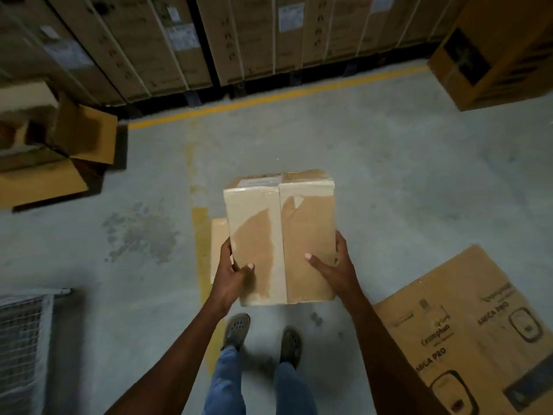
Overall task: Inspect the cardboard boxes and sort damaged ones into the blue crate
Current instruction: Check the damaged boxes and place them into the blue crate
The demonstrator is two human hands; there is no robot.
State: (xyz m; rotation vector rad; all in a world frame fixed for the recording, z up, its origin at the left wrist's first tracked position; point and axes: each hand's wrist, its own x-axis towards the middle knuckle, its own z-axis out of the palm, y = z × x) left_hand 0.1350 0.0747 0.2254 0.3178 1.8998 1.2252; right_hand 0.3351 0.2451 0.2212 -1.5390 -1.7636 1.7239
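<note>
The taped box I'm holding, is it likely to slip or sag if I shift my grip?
The taped box probably stays stiff: its edges look square between the left hand and right hand. Glossy tape may be slippery under the fingers. Its weight can't be judged.

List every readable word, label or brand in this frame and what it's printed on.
"AMICA PRO", twice, on the flattened printed carton at lower right.
"Crompton", partly legible, on the same carton.
White labels on the stacked cartons at the back: too blurred to read.
Held taped box: no readable text.
</note>
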